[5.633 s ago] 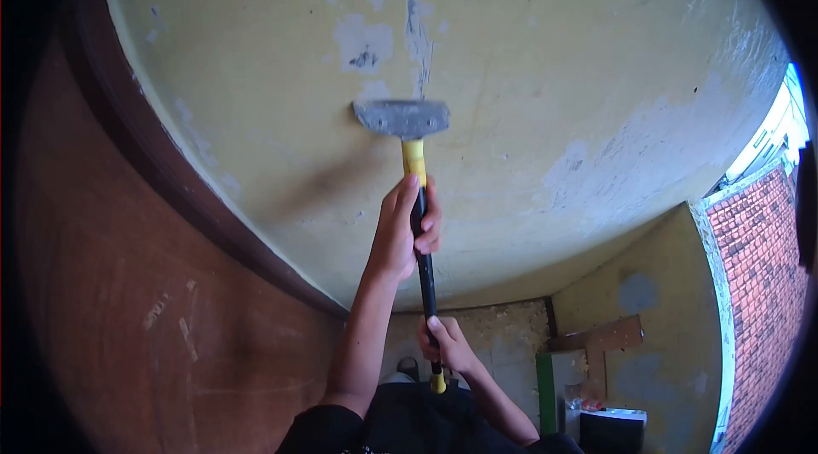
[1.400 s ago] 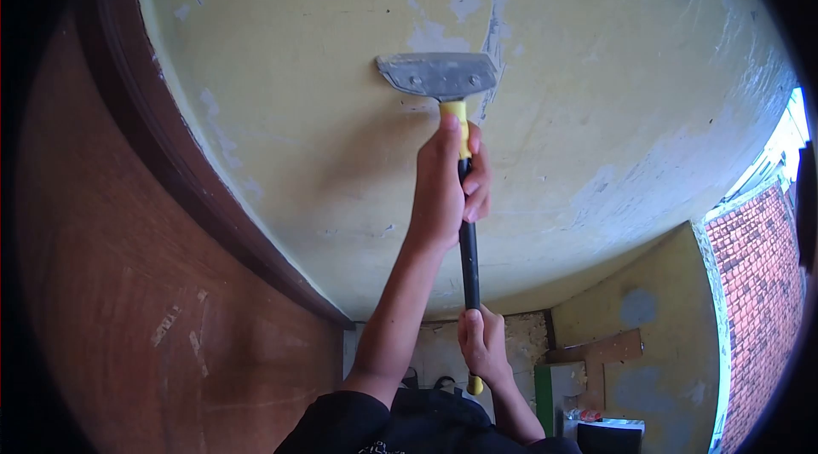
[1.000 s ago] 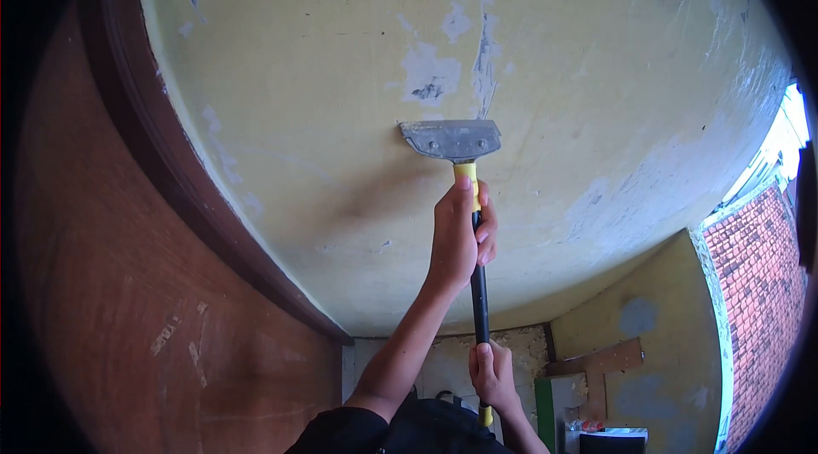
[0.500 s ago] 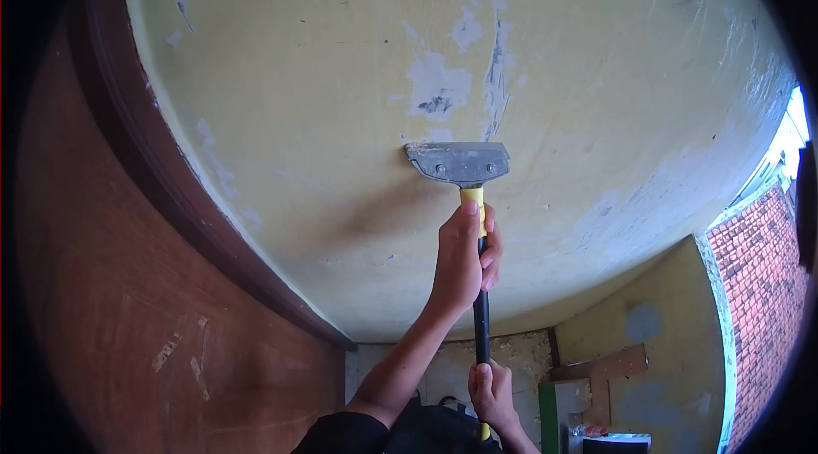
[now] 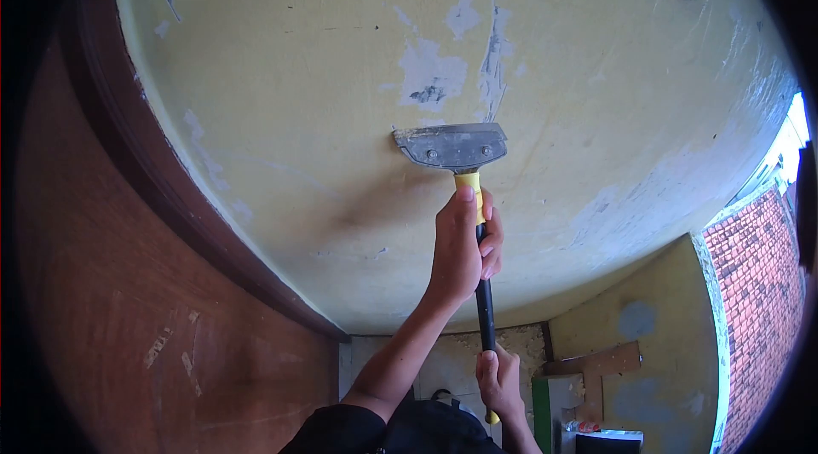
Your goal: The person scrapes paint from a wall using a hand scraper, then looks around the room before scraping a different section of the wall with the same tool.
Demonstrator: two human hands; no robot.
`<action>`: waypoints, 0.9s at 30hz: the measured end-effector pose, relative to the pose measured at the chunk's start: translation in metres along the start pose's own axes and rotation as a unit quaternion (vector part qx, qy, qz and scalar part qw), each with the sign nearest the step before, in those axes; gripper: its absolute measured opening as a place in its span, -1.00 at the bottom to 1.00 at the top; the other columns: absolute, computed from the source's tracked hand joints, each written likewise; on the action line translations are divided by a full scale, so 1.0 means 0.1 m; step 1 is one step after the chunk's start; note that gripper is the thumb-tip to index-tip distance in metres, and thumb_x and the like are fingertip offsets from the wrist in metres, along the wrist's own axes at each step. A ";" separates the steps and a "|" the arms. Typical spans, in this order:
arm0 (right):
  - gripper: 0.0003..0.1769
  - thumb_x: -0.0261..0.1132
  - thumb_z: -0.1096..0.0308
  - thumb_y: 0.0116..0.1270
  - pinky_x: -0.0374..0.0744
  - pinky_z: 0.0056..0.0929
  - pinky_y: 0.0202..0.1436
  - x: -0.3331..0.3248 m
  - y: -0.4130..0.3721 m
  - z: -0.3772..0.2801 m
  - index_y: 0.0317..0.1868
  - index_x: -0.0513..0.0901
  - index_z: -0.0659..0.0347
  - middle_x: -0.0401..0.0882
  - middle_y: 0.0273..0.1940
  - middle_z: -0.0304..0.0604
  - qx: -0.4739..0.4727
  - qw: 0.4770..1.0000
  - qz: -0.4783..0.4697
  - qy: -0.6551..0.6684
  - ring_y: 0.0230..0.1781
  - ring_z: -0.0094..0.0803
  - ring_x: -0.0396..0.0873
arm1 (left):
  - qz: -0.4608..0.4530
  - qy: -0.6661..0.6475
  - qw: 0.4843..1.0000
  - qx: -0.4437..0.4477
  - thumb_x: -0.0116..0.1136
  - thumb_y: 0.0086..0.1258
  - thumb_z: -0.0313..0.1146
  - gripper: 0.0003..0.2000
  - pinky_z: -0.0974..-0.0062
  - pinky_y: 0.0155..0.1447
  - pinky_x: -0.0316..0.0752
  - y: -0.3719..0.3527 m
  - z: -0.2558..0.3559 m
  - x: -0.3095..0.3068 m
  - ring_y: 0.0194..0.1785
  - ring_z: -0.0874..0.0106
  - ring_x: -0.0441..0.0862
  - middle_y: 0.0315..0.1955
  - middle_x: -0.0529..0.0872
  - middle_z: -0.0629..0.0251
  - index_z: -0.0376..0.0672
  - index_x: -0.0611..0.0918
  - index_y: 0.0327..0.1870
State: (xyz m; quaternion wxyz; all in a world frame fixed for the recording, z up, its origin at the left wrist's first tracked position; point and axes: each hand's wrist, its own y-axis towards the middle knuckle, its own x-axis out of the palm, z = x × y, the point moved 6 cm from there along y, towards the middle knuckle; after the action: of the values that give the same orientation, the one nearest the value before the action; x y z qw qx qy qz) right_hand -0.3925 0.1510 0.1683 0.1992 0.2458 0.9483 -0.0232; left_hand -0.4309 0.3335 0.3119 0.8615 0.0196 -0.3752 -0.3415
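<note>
A long-handled scraper [image 5: 451, 147] has its wide grey blade against the yellowish wall [image 5: 281, 96], just below a patch of bare pale plaster [image 5: 430, 71]. My left hand [image 5: 460, 241] is wrapped round the yellow collar and upper black shaft, thumb pointing up toward the blade. Lower down, my right hand [image 5: 501, 382] grips the shaft near its yellow end. A cracked strip [image 5: 492, 58] runs up the wall above the blade.
Reddish-brown wooden panel [image 5: 230, 326] with a dark frame [image 5: 170, 173] on the left. Lower right holds a green-edged cabinet [image 5: 558, 403], a brown board [image 5: 609, 360] and red roof tiles [image 5: 758, 275] beyond the wall edge. Debris [image 5: 520, 343] lies on the floor.
The scraper blade and both hands have shifted slightly up and left in view. The wall marks have also moved a little up and left. Both hands keep their hold.
</note>
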 end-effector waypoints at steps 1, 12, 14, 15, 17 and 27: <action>-0.34 -0.09 -0.15 0.54 0.30 -0.38 -0.58 0.03 -0.02 -0.05 -0.50 0.42 0.28 0.33 -0.73 -0.21 -0.006 1.000 0.004 0.007 -0.71 -0.45 0.35 | 0.003 -0.004 1.000 -0.010 -0.32 0.59 0.16 -0.56 0.64 -0.75 -0.01 -0.01 -0.01 -0.01 -0.83 0.66 0.03 -0.76 0.17 0.50 -0.05 0.31 -0.29; -0.34 -0.05 -0.16 0.52 0.39 -0.32 -0.55 0.16 -0.07 -0.02 -0.41 0.45 0.35 0.35 -0.71 -0.12 0.014 0.999 -0.040 0.032 -0.69 -0.38 0.43 | -0.007 0.035 0.999 -0.016 -0.32 0.59 0.17 -0.55 0.65 -0.75 0.03 -0.06 0.03 -0.06 -0.82 0.67 0.06 -0.75 0.21 0.48 -0.06 0.30 -0.30; -0.35 -0.05 -0.16 0.51 0.39 -0.32 -0.55 0.19 -0.05 0.03 -0.42 0.44 0.34 0.36 -0.71 -0.13 0.011 0.999 -0.035 0.034 -0.68 -0.38 0.43 | -0.017 0.035 0.999 -0.014 -0.32 0.59 0.16 -0.55 0.65 -0.75 0.04 -0.05 0.04 -0.06 -0.82 0.67 0.07 -0.75 0.22 0.47 -0.06 0.31 -0.30; -0.35 -0.05 -0.16 0.51 0.39 -0.32 -0.55 0.19 -0.05 0.04 -0.42 0.44 0.34 0.36 -0.71 -0.13 0.014 0.999 -0.032 0.034 -0.68 -0.38 0.43 | -0.021 0.032 0.999 -0.016 -0.32 0.60 0.16 -0.55 0.65 -0.75 0.05 -0.05 0.03 -0.06 -0.82 0.67 0.07 -0.75 0.22 0.47 -0.06 0.31 -0.30; -0.32 -0.11 -0.17 0.54 0.31 -0.43 -0.59 0.21 -0.01 0.00 -0.53 0.40 0.27 0.33 -0.73 -0.26 -0.007 1.000 -0.016 0.025 -0.72 -0.49 0.35 | -0.024 0.027 0.999 -0.019 -0.32 0.60 0.15 -0.56 0.66 -0.75 0.04 -0.03 0.02 -0.08 -0.81 0.67 0.07 -0.75 0.22 0.46 -0.06 0.31 -0.30; -0.30 -0.14 -0.17 0.55 0.27 -0.48 -0.62 0.36 0.09 0.12 -0.60 0.38 0.24 0.31 -0.73 -0.31 -0.011 0.994 -0.058 0.087 -0.72 -0.54 0.31 | -0.028 0.014 0.999 -0.034 -0.28 0.58 0.16 -0.56 0.66 -0.75 -0.04 0.00 0.05 -0.14 -0.81 0.68 0.02 -0.75 0.20 0.49 -0.04 0.33 -0.31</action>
State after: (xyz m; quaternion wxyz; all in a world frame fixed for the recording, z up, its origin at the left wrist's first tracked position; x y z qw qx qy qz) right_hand -0.4128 0.1736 0.1439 0.1166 0.1892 0.9750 -0.0027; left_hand -0.4409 0.3424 0.3067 0.8568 0.0056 -0.3509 -0.3777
